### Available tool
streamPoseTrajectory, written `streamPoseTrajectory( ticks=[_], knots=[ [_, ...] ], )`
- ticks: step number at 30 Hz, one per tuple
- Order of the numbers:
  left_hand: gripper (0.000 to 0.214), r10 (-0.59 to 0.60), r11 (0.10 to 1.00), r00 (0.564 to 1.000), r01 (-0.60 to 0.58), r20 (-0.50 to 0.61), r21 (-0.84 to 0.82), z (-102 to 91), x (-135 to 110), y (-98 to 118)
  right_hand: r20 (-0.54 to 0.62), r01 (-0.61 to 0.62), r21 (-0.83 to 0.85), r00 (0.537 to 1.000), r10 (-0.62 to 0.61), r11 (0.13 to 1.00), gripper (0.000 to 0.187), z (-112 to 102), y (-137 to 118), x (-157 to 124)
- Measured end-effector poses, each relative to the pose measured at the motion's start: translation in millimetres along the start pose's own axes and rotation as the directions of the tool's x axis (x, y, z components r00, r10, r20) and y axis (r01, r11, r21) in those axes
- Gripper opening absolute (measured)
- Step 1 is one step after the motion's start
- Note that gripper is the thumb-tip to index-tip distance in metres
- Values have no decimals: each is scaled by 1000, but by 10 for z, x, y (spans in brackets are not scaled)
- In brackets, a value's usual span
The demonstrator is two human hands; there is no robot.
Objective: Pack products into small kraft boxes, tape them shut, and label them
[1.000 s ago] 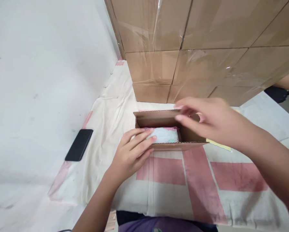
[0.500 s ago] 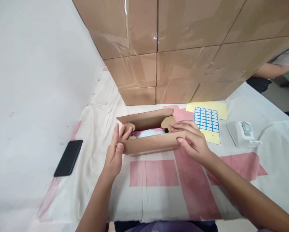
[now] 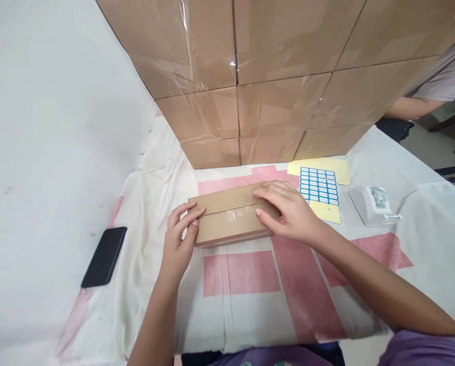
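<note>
A small brown cardboard box [image 3: 227, 223] lies in the middle of the table, its two long top flaps folded down so that they meet along a seam. A short piece of clear tape [image 3: 231, 215] shows near the seam's middle. My left hand [image 3: 180, 236] grips the left end, with fingertips on the top and the thumb at the near corner. On the right end, my right hand [image 3: 286, 211] holds the flaps down, its fingers over the far flap and its thumb on the near one. What lies inside the box is hidden.
Large taped cartons [image 3: 277, 107] are stacked behind the box. A sheet of blue-edged labels [image 3: 319, 185] and a white tape dispenser [image 3: 372, 206] lie to the right, a black phone [image 3: 103, 256] to the left. Another person's arm [image 3: 414, 107] shows at far right.
The box's long top flaps, which stood up with pink and white contents showing, are now folded down over them. My hands have shifted onto the top at both ends.
</note>
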State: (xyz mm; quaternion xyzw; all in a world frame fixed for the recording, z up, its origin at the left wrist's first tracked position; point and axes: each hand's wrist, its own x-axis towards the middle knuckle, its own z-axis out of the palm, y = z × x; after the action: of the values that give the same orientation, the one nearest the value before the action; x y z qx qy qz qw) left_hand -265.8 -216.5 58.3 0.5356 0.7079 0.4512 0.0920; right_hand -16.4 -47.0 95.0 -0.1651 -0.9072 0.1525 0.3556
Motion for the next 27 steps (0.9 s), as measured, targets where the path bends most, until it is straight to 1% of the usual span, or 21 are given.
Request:
streamPoseTrajectory(
  ticks=[2, 4, 6, 8, 10, 12, 14, 16, 18, 20, 21, 22, 23, 24, 25, 26, 27],
  knots=[
    [31, 79, 973, 997, -75, -11, 217, -27, -14, 85, 24, 51, -59, 998, -50, 997, 24, 13, -22, -64],
    [31, 142, 896, 990, -133, 12, 424, -35, -31, 193, 33, 64, -101, 998, -61, 993, 25, 33, -41, -112],
    [34, 194, 798, 977, -207, 83, 567, -23, -45, 301, 32, 57, -129, 998, -54, 990, 26, 58, -54, -137],
    [45, 236, 710, 957, -290, 171, 642, 10, -52, 392, 29, 38, -151, 999, -34, 988, 25, 85, -61, -143],
    [58, 258, 645, 938, -346, 233, 682, 53, -50, 462, 34, 26, -176, 999, -21, 984, 24, 109, -69, -141],
    [70, 254, 600, 932, -361, 257, 714, 93, -35, 513, 46, 19, -194, 999, -10, 981, 25, 130, -85, -138],
    [73, 237, 578, 933, -359, 271, 733, 117, -8, 541, 58, 6, -203, 998, 6, 979, 27, 143, -119, -143],
    [72, 231, 580, 927, -375, 296, 723, 121, 26, 539, 71, -18, -196, 997, 32, 981, 30, 136, -165, -164],
    [70, 256, 602, 914, -406, 315, 688, 114, 55, 503, 65, -51, -153, 996, 62, 987, 34, 91, -194, -216],
    [68, 292, 630, 903, -429, 314, 648, 107, 72, 442, 0, -113, -87, 994, 114, 990, 35, -13, -153, -319],
    [68, 305, 643, 902, -431, 305, 633, 106, 74, 405, -74, -157, -61, 986, 152, 986, 33, -92, -91, -394],
    [67, 311, 655, 904, -428, 294, 623, 107, 74, 366, -172, -215, -49, 964, 204, 975, 30, -190, 2, -488],
    [67, 316, 666, 906, -423, 282, 614, 109, 72, 327, -280, -291, -50, 922, 266, 955, 27, -309, 125, -600],
    [67, 321, 678, 908, -419, 270, 604, 113, 68, 288, -396, -383, -56, 856, 331, 922, 24, -446, 271, -729],
    [68, 325, 691, 910, -415, 258, 592, 118, 64, 251, -492, -494, -61, 771, 405, 867, 21, -596, 433, -869],
    [69, 330, 703, 909, -416, 254, 577, 123, 60, 220, -569, -614, -51, 666, 483, 787, 20, -753, 601, -1015],
    [71, 335, 715, 907, -420, 254, 559, 127, 56, 195, -617, -728, -10, 544, 568, 686, 19, -911, 764, -1159]
  ],
)
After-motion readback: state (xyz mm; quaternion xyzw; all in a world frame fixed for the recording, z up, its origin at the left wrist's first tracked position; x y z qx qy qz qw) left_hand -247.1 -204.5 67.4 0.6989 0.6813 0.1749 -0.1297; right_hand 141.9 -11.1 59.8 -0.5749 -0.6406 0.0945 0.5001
